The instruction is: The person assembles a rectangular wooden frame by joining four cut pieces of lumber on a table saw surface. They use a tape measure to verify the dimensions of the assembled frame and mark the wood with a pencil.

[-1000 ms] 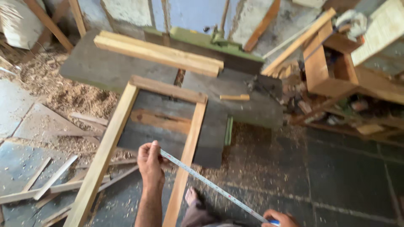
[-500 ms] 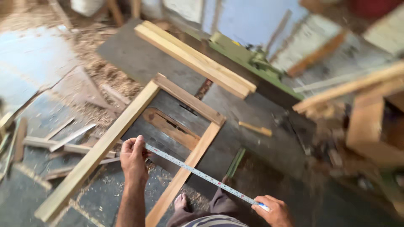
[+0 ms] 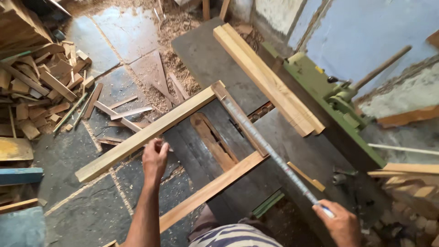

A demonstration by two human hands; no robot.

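Note:
A three-sided wooden frame lies on a dark machine table (image 3: 201,50): a long rail (image 3: 137,139), a cross piece (image 3: 238,116) and a shorter rail (image 3: 215,187). My left hand (image 3: 155,158) is at the long rail's near edge, fingers curled against it. Low on the right, my right hand (image 3: 338,224) grips a tape measure. Its blade (image 3: 270,153) stretches diagonally along the cross piece up to the frame's far corner.
Long planks (image 3: 265,68) are stacked beside a green machine fence (image 3: 320,91). A small wood strip (image 3: 306,176) lies near the tape. A pile of offcuts (image 3: 36,87) and sawdust cover the stone floor on the left, along with loose slats (image 3: 123,112).
My left hand has let go of the tape's end and gone to the long rail. The tape, earlier stretched between both hands, now runs along the cross piece. The view has swung left.

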